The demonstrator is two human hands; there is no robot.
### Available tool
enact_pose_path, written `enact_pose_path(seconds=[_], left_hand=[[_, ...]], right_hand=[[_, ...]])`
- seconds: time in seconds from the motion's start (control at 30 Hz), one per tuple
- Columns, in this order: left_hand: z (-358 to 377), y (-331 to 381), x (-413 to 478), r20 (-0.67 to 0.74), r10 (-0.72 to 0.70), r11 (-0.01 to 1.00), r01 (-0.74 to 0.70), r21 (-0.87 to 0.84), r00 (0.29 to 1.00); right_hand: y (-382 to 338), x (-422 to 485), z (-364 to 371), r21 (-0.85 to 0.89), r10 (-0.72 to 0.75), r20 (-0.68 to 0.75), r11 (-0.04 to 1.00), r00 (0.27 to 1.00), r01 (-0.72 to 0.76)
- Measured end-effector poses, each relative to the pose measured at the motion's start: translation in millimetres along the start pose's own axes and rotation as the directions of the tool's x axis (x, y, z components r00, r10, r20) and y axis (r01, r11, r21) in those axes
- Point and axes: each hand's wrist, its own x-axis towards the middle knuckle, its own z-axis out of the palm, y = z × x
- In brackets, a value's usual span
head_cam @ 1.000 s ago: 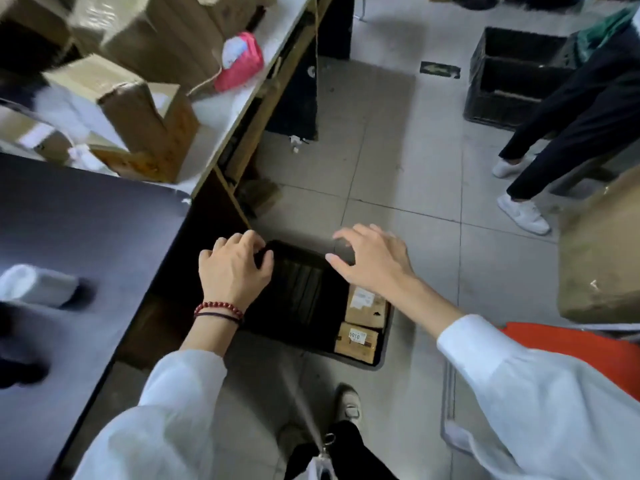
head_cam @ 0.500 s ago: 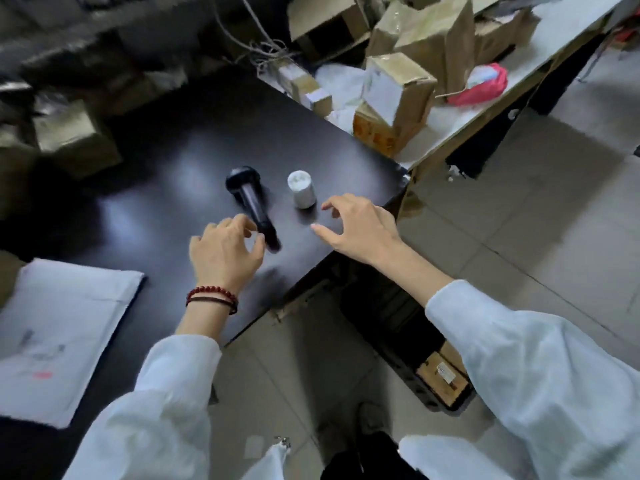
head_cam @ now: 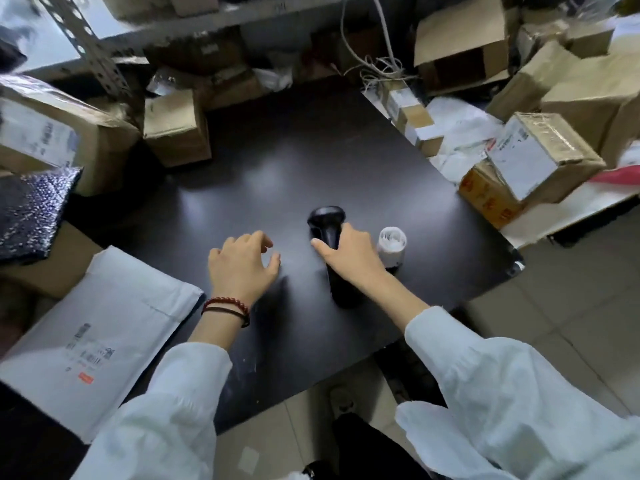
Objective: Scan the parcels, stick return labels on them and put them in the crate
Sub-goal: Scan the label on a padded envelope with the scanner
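Right hand (head_cam: 349,259) wraps the glossy black scanner (head_cam: 327,220) at centre frame, beside a cylindrical white label roll (head_cam: 391,242); left hand (head_cam: 242,265) hovers loosely curled, empty.

The right hand (head_cam: 349,259) covers the middle of the scanner (head_cam: 327,219). Its fingers (head_cam: 347,233) drop behind the scanner's body, so their hold cannot be told. The hand's edge hides part of the label roll (head_cam: 392,241). At 8 o'clock the white mailer (head_cam: 104,323) runs off the left edge, its print too small to read. At 10 o'clock the cardboard box (head_cam: 100,140) is blurred and cut off.
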Motion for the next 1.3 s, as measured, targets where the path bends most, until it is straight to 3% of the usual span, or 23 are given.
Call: enact_pose_path(seconds=[0.2, 0.37, 0.53, 0.77, 1.03, 1.1, 1.17, 1.3], left_hand=[[-7, -44, 12, -0.005, -0.146, 0.988, 0.146, 0.042, 0.989], [-17, -80, 1, 0.001, -0.231, 0.972, 0.230, 0.047, 0.973], [-36, -129, -29, -0.084, -0.372, 0.924, 0.378, 0.059, 0.924], [-57, -195, -93, -0.097, -0.617, 0.777, 0.624, 0.085, 0.781], [-50, -202, -122, -0.126, -0.676, 0.725, 0.686, 0.060, 0.726], [-58, -196, -116, -0.088, -0.692, 0.704, 0.696, 0.143, 0.717], [-65, -193, -109, 0.037, -0.698, 0.704, 0.676, 0.217, 0.715], [-59, -168, -90, 0.241, -0.672, 0.737, 0.665, 0.122, 0.700]], right_hand=[[-24, 37, 6, 0.248, 0.060, 0.094, 0.965, 0.994, -0.082], [-77, 32, 21, 0.268, -0.121, 0.147, 0.960, 0.982, 0.078], [-131, 16, 61, 0.285, -0.256, 0.194, 0.939, 0.947, 0.195], [-158, -4, 125, 0.262, -0.332, 0.284, 0.929, 0.900, 0.260], [-156, -11, 135, 0.078, -0.317, 0.286, 0.948, 0.904, 0.308], [-149, -6, 128, 0.077, -0.295, 0.265, 0.956, 0.918, 0.285], [-141, 0, 121, 0.133, -0.267, 0.218, 0.961, 0.939, 0.242], [-130, 7, 103, 0.258, -0.253, 0.135, 0.943, 0.958, 0.212]])
